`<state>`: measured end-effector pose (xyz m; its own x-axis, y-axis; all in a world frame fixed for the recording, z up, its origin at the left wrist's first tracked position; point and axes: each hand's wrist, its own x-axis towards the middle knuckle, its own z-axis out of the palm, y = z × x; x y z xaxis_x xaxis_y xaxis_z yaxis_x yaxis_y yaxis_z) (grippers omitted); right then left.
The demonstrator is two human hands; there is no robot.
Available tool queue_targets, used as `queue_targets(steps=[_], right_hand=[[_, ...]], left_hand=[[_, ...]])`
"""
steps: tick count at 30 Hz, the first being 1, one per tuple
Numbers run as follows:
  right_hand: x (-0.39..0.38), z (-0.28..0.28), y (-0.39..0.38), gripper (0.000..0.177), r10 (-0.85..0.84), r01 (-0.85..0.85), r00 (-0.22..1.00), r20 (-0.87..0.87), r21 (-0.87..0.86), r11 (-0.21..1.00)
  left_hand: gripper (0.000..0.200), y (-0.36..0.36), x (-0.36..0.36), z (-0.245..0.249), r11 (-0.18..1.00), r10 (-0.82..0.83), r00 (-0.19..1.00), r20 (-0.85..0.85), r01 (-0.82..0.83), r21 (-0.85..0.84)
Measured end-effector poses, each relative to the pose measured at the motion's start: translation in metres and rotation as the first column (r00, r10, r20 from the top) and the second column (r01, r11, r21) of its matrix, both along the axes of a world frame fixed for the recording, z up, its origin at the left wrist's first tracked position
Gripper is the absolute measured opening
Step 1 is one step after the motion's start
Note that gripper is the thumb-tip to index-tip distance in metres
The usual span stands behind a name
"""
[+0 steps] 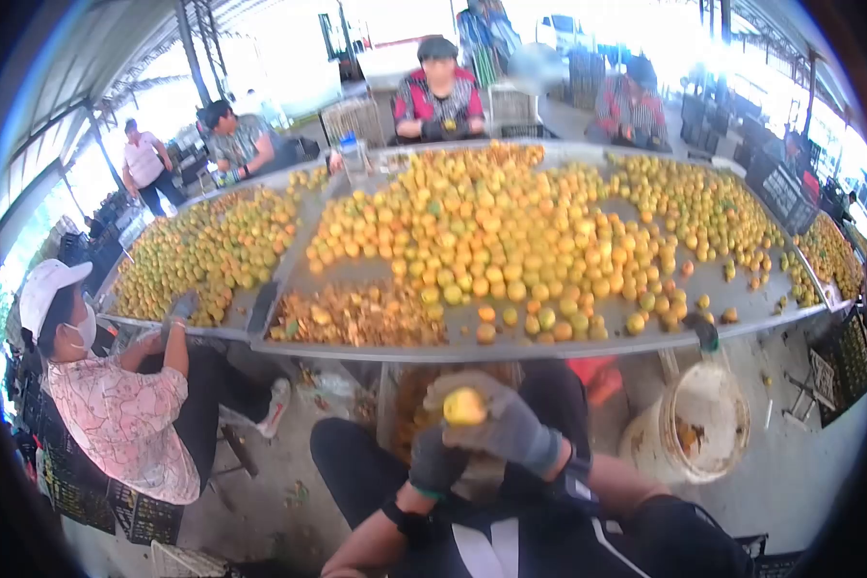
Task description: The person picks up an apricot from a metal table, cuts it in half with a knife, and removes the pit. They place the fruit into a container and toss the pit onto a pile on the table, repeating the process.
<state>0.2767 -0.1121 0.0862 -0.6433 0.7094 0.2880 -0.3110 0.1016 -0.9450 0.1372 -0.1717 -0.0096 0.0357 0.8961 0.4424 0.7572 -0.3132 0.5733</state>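
Note:
In front of my lap, my right hand [511, 419], in a grey glove, has its fingers closed around a round yellow fruit [464, 407]. Just below it my left hand [437, 464], in a darker glove, is closed and close against the right. Whether the left hand grips anything is hidden. Both hands are short of the near edge of a metal sorting table [356, 273], which bears a large heap of yellow-orange fruit [511, 231]. Brownish scraps [356, 313] lie near its front edge.
A white bucket [708, 424] stained inside stands at my right. Below my hands is a container [405, 414] with brownish scraps. A person in a white cap [116, 385] sits at the left; other people sit across the table. Dark crates [780, 193] are stacked at the far right.

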Motion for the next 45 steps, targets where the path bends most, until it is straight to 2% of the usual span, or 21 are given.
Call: queue_targets(steps=[1, 3, 5, 8, 13, 20, 22, 23, 26, 27, 29, 30, 31, 33, 34, 35, 37, 39, 41, 43, 45], right_hand=[[0.003, -0.002, 0.0, 0.047, -0.03, 0.03, 1.0, -0.003, 0.012, 0.999], [0.005, -0.001, 0.002, 0.042, -0.122, 0.121, 0.993, 0.004, 0.052, 0.991], [0.005, -0.007, -0.001, 0.039, -0.127, 0.127, 0.992, -0.007, -0.01, 0.992], [0.005, -0.008, -0.008, 0.039, -0.06, 0.037, 0.996, -0.068, -0.303, 0.952], [0.004, -0.022, -0.006, 0.04, -0.067, 0.054, 0.996, -0.053, -0.205, 0.977], [-0.004, -0.031, 0.001, 0.034, -0.271, 0.104, 0.91, -0.314, -0.459, 0.882], [0.003, -0.033, 0.009, 0.032, -0.383, 0.084, 0.816, -0.434, -0.566, 0.82], [0.009, -0.035, 0.016, 0.032, -0.389, 0.091, 0.815, -0.43, -0.567, 0.818], [0.031, -0.045, 0.036, 0.036, -0.256, -0.213, 0.795, -0.549, -0.649, 0.73], [0.033, -0.049, 0.035, 0.036, -0.258, -0.21, 0.798, -0.545, -0.652, 0.728], [0.033, -0.056, 0.03, 0.038, -0.102, -0.002, 0.953, -0.287, -0.339, 0.941], [0.035, -0.039, 0.024, 0.039, -0.117, -0.2, 0.92, -0.375, -0.704, 0.681], [0.035, -0.043, 0.021, 0.039, -0.113, -0.202, 0.922, -0.371, -0.708, 0.677], [0.036, -0.059, 0.016, 0.048, -0.046, -0.185, 0.951, -0.306, -0.68, 0.709], [0.034, -0.069, 0.019, 0.04, -0.006, -0.36, 0.885, -0.465, -0.694, 0.624], [0.032, -0.075, 0.017, 0.04, -0.004, -0.362, 0.886, -0.464, -0.698, 0.618], [0.025, -0.078, 0.008, 0.041, -0.146, -0.117, 0.95, -0.275, -0.749, 0.652], [0.024, -0.073, -0.001, 0.042, -0.118, -0.058, 0.972, -0.205, -0.691, 0.721], [0.025, -0.062, -0.005, 0.043, -0.102, -0.002, 0.986, -0.132, -0.622, 0.783], [0.029, -0.052, -0.008, 0.04, 0.044, 0.024, 0.99, 0.137, -0.459, 0.888], [0.023, -0.061, -0.015, 0.039, -0.012, 0.061, 0.992, 0.122, -0.404, 0.913]], left_hand=[[0.016, -0.002, 0.003, 0.007, 1.0, -0.009, 1.0, 0.027, 0.008, 0.014], [0.015, 0.0, 0.008, 0.014, 0.992, 0.057, 0.992, -0.109, -0.044, 0.117], [0.013, -0.003, 0.007, 0.014, 1.0, 0.014, 0.999, -0.049, -0.014, 0.017], [0.015, -0.009, 0.008, 0.009, 1.0, 0.0, 1.0, -0.029, 0.0, -0.002], [0.019, -0.013, 0.009, 0.017, 0.985, -0.006, 0.999, 0.036, 0.012, -0.173], [0.03, -0.01, -0.001, 0.026, 0.979, 0.134, 0.991, -0.013, -0.135, -0.154], [0.023, -0.014, -0.014, 0.014, 0.933, 0.183, 0.976, 0.118, -0.134, -0.335], [0.023, -0.019, -0.021, 0.011, 0.933, 0.177, 0.977, 0.12, -0.128, -0.338], [0.015, -0.031, -0.031, 0.01, 0.886, 0.311, 0.786, 0.535, -0.036, -0.462], [0.015, -0.033, -0.032, 0.011, 0.884, 0.313, 0.784, 0.537, -0.034, -0.465], [0.016, -0.036, -0.035, 0.013, 0.889, 0.333, 0.736, 0.59, -0.037, -0.456], [0.015, -0.036, -0.032, 0.018, 0.882, 0.352, 0.702, 0.619, -0.028, -0.47], [0.015, -0.036, -0.03, 0.018, 0.88, 0.36, 0.698, 0.619, -0.032, -0.475], [0.015, -0.036, -0.027, 0.018, 0.888, 0.3, 0.77, 0.563, -0.01, -0.46], [0.016, -0.035, -0.022, 0.025, 0.896, 0.269, 0.849, 0.454, -0.047, -0.443], [0.016, -0.035, -0.02, 0.022, 0.893, 0.276, 0.847, 0.454, -0.051, -0.448], [0.02, -0.034, -0.017, 0.018, 0.904, 0.226, 0.904, 0.362, -0.056, -0.424], [0.021, -0.036, -0.015, 0.015, 0.866, 0.259, 0.895, 0.362, -0.05, -0.497], [0.027, -0.038, -0.014, 0.004, 0.938, 0.167, 0.978, 0.123, -0.119, -0.326], [0.032, -0.041, -0.011, 0.0, 0.952, 0.186, 0.981, 0.052, -0.166, -0.258], [0.038, -0.041, -0.01, 0.0, 0.962, 0.207, 0.978, -0.02, -0.207, -0.177]])
